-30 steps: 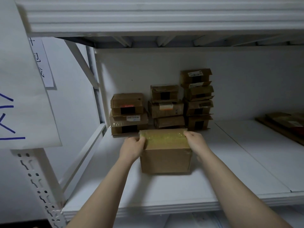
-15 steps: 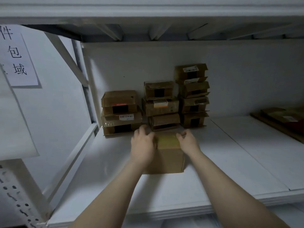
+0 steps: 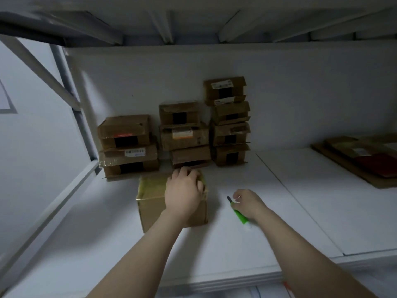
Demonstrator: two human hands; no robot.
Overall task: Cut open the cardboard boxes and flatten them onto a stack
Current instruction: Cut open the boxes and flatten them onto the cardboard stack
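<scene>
1. Left hand (image 3: 184,192): lies palm down on top of the cardboard box (image 3: 150,204), with the fingers curled over the top's far right edge and gripping it.
2. Right hand (image 3: 250,202): fingers closed around a green-handled cutter (image 3: 240,216). The dark blade end points away from the person, and the handle's pale tail shows below the wrist. The hand is low over the shelf (image 3: 107,244), just right of the box and apart from it.
3. Cardboard box: stands upright on the white shelf, left of centre. Its top is covered in yellowish tape.
4. Behind the box, against the white back panel (image 3: 300,100): three stacks of small cardboard boxes, the left stack (image 3: 126,145) two high, the middle stack (image 3: 184,134) three high and the right stack (image 3: 228,121) four high.
5. Far right of the shelf: flattened cardboard (image 3: 363,162) lying flat, well apart from the hands.
6. Above: the ribbed underside of the upper shelf (image 3: 193,22).
</scene>
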